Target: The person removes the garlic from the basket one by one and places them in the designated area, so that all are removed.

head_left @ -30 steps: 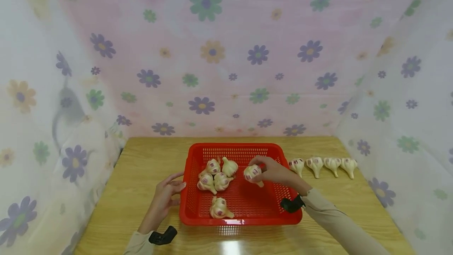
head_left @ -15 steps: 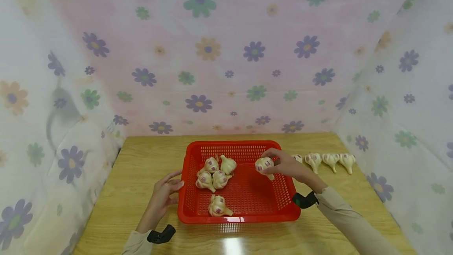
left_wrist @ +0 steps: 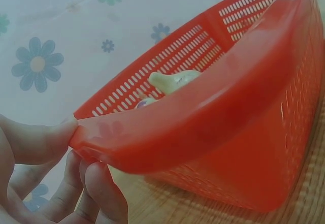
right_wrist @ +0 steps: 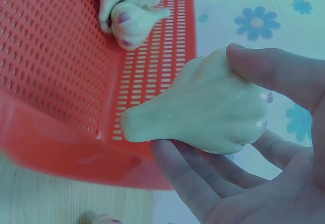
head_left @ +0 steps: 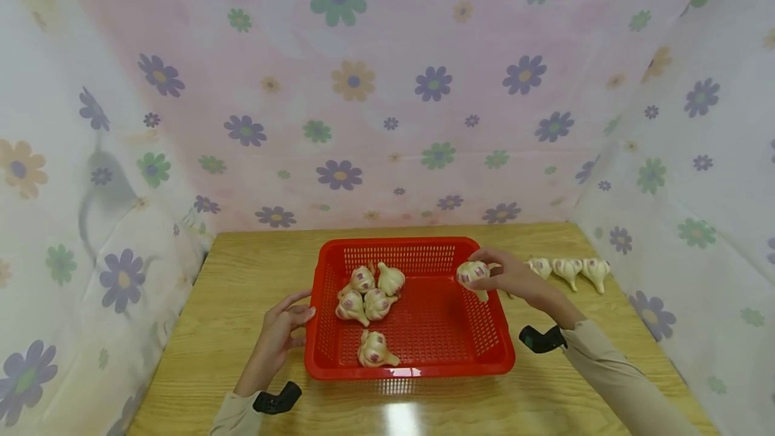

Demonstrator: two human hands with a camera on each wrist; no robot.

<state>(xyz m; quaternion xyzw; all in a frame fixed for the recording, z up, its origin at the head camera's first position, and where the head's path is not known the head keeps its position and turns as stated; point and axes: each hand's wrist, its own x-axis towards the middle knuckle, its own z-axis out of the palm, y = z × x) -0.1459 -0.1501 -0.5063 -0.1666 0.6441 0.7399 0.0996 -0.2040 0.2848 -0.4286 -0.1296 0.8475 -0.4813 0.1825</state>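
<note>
A garlic bulb [head_left: 472, 274] with purple marks is held in my right hand [head_left: 518, 278], over the right wall of a red plastic basket [head_left: 418, 373]. In the right wrist view, the thumb lies on one side of the garlic bulb [right_wrist: 208, 107] and the fingers on the other, its stem pointing toward the basket. My left hand [head_left: 277, 335] pinches the basket's left rim, the thumb [left_wrist: 51, 140] on top and fingers curled underneath. Several more garlic bulbs lie in the basket's left half: a cluster [head_left: 377, 304] toward the back and one bulb [head_left: 374, 350] near the front.
Right of the basket, a row of garlic bulbs [head_left: 568, 270] lies on the wooden table [head_left: 254, 268], partly hidden behind my right hand. Flower-printed cloth [head_left: 387, 140] hangs at the back and both sides.
My right hand has carried the garlic bulb rightward and slightly back, from above the basket's middle to its right wall. The left hand keeps its grip on the rim.
</note>
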